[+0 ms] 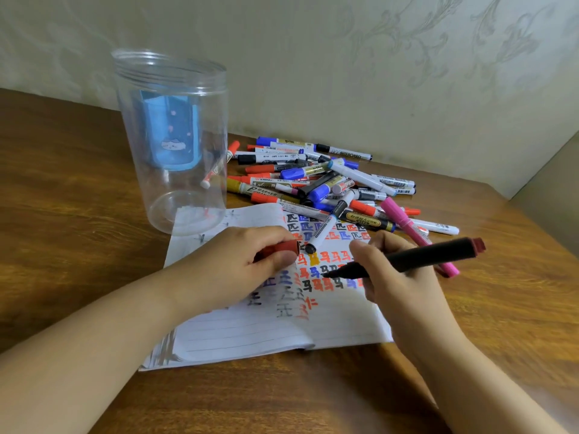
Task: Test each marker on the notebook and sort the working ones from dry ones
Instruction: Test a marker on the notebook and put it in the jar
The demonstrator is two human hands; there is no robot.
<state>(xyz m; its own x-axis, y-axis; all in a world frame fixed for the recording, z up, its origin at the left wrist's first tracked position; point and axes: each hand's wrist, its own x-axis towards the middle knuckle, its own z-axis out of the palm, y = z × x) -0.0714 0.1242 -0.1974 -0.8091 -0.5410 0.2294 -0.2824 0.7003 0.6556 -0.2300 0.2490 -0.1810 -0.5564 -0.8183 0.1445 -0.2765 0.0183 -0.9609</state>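
On the near half of the notebook (266,327), which lies open on the wooden table (78,214), both hands are busy. The right hand (391,274) has its fingers curled round a black marker (416,258), uncapped, its dark tip down among the rows of coloured test marks in the middle of the page, its reddish end cap pointing away to the right. Whether the tip actually touches the paper I cannot tell from here. The left hand (250,264) rests on the notebook's left side and pinches a red cap (282,248), most likely this marker's own.

So the step in hand looks like the test stroke itself. The next move, I judge, calls for a short drag of the tip over a bare patch of page, a look at whether ink comes, then the cap pressed back on and the marker put with its kind.

Just past the hands, a white marker (329,227) lies slanted across the notebook's far edge. Beyond that edge, to the right, the pile of markers (313,180) waits against the wall, a pink one (416,236) trailing off its near side. Beyond the notebook's far left corner stands a clear plastic jar (172,136), open-topped, with one small red-and-white marker (213,175) that seems to be inside it.
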